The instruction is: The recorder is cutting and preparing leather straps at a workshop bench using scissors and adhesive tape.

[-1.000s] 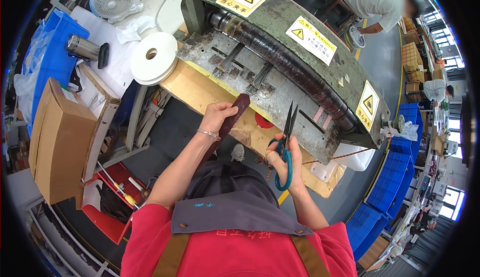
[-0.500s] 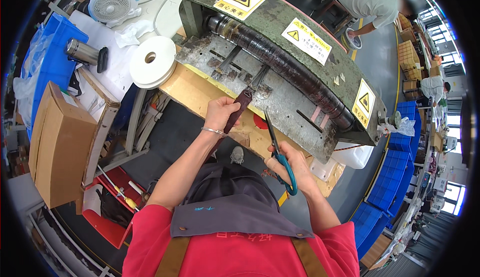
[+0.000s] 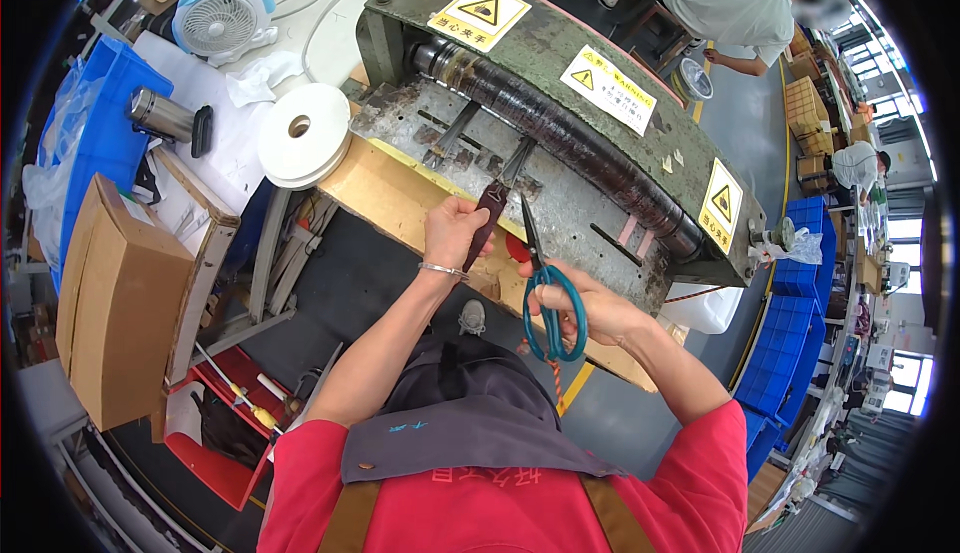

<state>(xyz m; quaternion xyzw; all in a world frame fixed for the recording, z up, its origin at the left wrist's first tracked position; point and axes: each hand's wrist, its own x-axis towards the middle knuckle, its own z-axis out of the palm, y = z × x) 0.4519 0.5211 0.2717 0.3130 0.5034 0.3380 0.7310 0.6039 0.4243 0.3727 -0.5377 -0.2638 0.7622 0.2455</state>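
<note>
My left hand (image 3: 457,233) pinches a dark maroon strip (image 3: 492,203), which looks like leather or webbing. Its far end lies at a narrow metal guide (image 3: 516,161) on the machine's plate, and its lower end drops beneath my hand. In my right hand (image 3: 590,311) is a pair of scissors (image 3: 552,318) with teal handles and dark blades; fingers are through the loops. The blades point away from me, just right of the strip. Whether they touch it I cannot tell. An orange cord hangs from the handles.
The green roller machine (image 3: 540,63), with yellow warning labels, spans the far side, its dark roller (image 3: 570,143) above a metal plate (image 3: 590,223). On the left are a white reel (image 3: 310,148), steel flask (image 3: 165,113), fan (image 3: 222,18) and cardboard box (image 3: 125,303). Another person (image 3: 735,3) bends at far right.
My right hand has swung the scissors left and away from me, closer to the strip, and the handle loops now face up more. My left hand keeps its hold. The other person has shifted.
</note>
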